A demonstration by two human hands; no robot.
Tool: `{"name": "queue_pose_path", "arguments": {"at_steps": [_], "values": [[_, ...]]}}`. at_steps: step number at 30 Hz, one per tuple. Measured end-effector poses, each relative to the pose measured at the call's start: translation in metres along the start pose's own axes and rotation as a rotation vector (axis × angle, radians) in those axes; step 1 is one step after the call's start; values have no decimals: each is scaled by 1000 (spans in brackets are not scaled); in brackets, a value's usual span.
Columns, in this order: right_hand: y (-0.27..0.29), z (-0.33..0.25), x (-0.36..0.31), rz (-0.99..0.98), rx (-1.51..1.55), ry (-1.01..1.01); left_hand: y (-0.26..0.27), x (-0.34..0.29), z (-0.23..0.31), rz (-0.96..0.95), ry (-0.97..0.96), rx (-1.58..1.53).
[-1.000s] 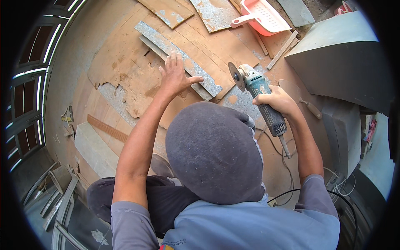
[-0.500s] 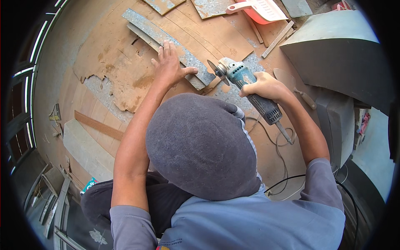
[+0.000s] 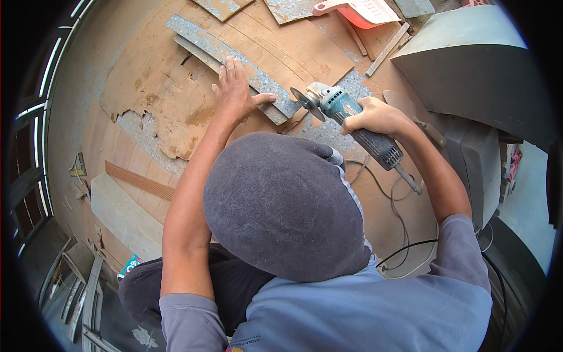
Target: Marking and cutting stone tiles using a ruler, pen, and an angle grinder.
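Note:
My left hand [image 3: 236, 97] lies with fingers spread across a long, narrow strip [image 3: 202, 36] with a speckled blue-grey face. Its thumb points right, toward the strip's near end. Under the strip, the edge of another board [image 3: 272, 112] shows. My right hand [image 3: 378, 120] is wrapped round the body of a teal and black angle grinder [image 3: 343, 105]. The grinder's round disc [image 3: 308, 104] stands beside the strip's near right end; whether it touches the strip I cannot tell. From the grinder's rear, a grey cord [image 3: 409, 179] runs down.
A pointed trowel [image 3: 430, 132] lies right of the grinder, by a large dark curved object [image 3: 475, 82]. Far off are a red and white dustpan [image 3: 363, 13] and a wooden stick [image 3: 387, 50]. Left lie a brown strip [image 3: 141, 180] and a pale board [image 3: 124, 205]. Cable loops [image 3: 404, 229] cross the floor.
The grinder's rear end has swung slightly right and away from me, with my right hand still round it. My left hand stays on the strip. The view has turned a little.

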State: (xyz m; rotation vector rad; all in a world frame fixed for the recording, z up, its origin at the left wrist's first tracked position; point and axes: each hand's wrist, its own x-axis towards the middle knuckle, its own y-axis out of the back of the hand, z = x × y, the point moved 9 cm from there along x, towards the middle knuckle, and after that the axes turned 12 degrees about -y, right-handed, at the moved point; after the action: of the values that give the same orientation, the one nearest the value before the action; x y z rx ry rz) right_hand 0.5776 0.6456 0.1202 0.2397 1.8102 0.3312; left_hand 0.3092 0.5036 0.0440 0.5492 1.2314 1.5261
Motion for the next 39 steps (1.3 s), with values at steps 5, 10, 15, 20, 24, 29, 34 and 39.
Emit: {"name": "queue_pose_path", "arguments": {"at_steps": [5,10,15,20,24,29,34,39], "values": [[-1,1,4,-3,-22,5,2,0,0,1,3,-1],[-1,1,5,12,-33,-10,2,1,2,-1,5,-1],[-3,1,8,16,-17,-15,1,0,0,-2,1,9],[-3,-2,10,0,-26,-9,-1,0,3,-43,20,18],[-4,-3,8,14,-52,-1,-1,0,-1,-39,21,32],[-4,1,9,17,-48,-14,-2,2,-2,-27,13,4],[-1,3,14,33,-58,-16,-3,3,2,-20,5,-5],[2,0,6,22,-22,6,-3,3,-2,-37,13,-15]]}}
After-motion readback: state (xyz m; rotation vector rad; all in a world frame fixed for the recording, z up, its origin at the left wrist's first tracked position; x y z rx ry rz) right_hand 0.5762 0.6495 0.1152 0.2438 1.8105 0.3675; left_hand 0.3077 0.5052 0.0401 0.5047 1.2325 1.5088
